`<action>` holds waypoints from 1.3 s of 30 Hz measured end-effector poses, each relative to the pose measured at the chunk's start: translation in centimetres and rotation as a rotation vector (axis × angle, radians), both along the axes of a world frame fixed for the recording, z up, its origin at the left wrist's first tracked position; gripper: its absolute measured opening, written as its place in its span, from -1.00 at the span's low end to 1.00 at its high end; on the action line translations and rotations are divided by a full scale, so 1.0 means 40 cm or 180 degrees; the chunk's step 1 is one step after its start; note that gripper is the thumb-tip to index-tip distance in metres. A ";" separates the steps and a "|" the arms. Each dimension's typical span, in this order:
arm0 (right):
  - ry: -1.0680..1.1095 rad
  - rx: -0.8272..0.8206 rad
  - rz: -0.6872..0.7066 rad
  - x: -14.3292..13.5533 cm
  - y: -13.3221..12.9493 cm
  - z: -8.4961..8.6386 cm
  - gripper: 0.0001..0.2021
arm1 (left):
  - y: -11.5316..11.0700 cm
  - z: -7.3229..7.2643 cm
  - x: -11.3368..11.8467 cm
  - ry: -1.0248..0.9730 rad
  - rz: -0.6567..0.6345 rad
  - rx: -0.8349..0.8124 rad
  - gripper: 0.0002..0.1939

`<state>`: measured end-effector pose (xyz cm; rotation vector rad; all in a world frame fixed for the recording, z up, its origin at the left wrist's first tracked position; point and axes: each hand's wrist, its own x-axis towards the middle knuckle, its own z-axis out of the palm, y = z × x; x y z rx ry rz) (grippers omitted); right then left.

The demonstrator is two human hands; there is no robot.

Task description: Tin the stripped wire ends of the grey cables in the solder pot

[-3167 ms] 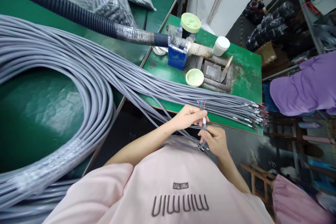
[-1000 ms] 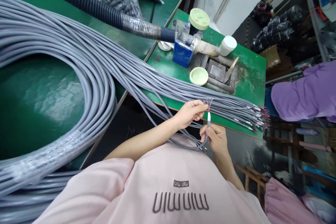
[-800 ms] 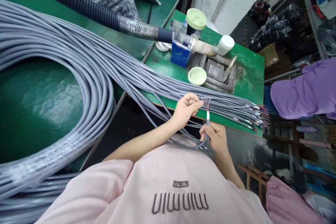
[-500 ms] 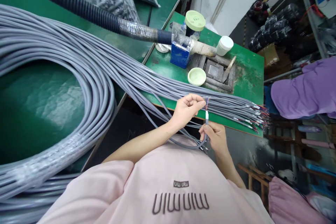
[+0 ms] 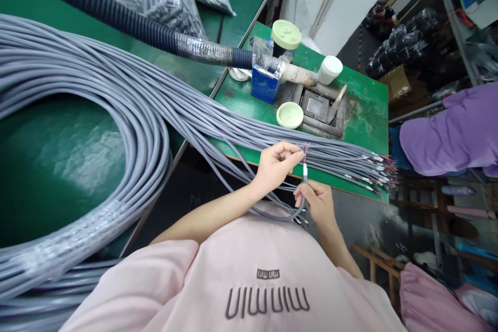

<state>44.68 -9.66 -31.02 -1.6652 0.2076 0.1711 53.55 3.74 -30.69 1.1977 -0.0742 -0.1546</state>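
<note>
My right hand [image 5: 317, 202] grips a grey cable [image 5: 304, 182] just below the white band near its end, holding that end upright. From the band fan out several thin coloured wires [image 5: 306, 153]. My left hand [image 5: 277, 166] pinches at these wires with thumb and forefinger; which strands it has, I cannot make out. The cable loops down below my right hand and back to the left. Behind my hands lies a thick bundle of grey cables [image 5: 233, 123], its bared red and blue wire ends [image 5: 389, 171] at the right.
On the green bench [image 5: 365, 106] sit a square metal pot [image 5: 316, 106] with a scraper, a pale green lid [image 5: 290, 115], a white tub [image 5: 330, 69] and a blue box [image 5: 264, 85] under a black hose [image 5: 128, 15]. A person in purple [image 5: 451, 129] is at the right.
The view has shifted slightly. Both hands keep nearly the same pose, with the left fingers still at the fanned wires and the right hand still on the cable.
</note>
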 end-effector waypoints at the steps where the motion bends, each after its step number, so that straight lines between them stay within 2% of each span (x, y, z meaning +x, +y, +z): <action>1: 0.0017 0.0175 -0.0060 0.002 0.001 -0.006 -0.69 | 0.000 -0.001 -0.006 -0.0325 0.0168 0.0196 -0.80; 4: 0.0069 0.0959 -0.0116 0.014 0.008 -0.017 -0.68 | 0.000 -0.004 -0.021 -0.1379 0.0450 0.0640 -0.90; 7: 0.0012 0.1580 -0.0075 0.034 0.017 -0.007 -0.65 | 0.002 -0.009 -0.025 -0.2150 0.0410 0.0776 -0.94; 9: -0.0061 0.1708 -0.0110 0.048 0.020 0.007 -0.64 | 0.003 -0.012 -0.025 -0.2488 0.0370 0.0804 -0.93; 12: -0.0154 0.1611 -0.0281 0.061 0.021 0.024 -0.70 | 0.005 -0.014 -0.027 -0.2671 0.0265 0.0755 -0.92; 14: -0.0254 0.1425 -0.0497 0.065 0.020 0.030 -0.75 | 0.003 -0.012 -0.034 -0.2387 0.0070 0.0585 -0.94; 17: -0.0505 0.1173 -0.0829 0.071 0.020 0.036 -0.77 | -0.004 -0.002 -0.045 -0.1251 -0.0290 0.0028 -0.87; 19: -0.0697 0.1062 -0.0913 0.077 0.019 0.042 -0.81 | -0.008 0.009 -0.046 -0.0548 -0.0421 -0.0375 -0.81; 21: -0.0867 0.0982 -0.0905 0.085 0.014 0.051 -0.85 | -0.010 0.020 -0.042 -0.0210 -0.0447 -0.0619 -0.76; 24: -0.0993 0.0861 -0.0733 0.099 -0.001 0.066 -0.88 | -0.007 0.030 -0.030 -0.0060 -0.0411 -0.0709 -0.73; 27: -0.0905 0.0534 -0.0561 0.115 -0.013 0.077 -0.92 | -0.001 0.025 -0.021 0.0063 -0.0315 -0.0644 -0.72; 31: -0.0935 0.0061 -0.0656 0.138 -0.007 0.081 -0.92 | -0.001 0.001 -0.012 0.0321 -0.0215 -0.0515 -0.68; 35: -0.1027 0.0010 -0.0774 0.160 0.013 0.077 -0.89 | -0.008 -0.016 -0.002 0.0522 -0.0180 -0.0642 -0.66; 39: -0.1077 -0.0073 -0.0797 0.191 0.018 0.082 -0.89 | -0.006 -0.015 0.012 0.0507 -0.0197 -0.0650 -0.66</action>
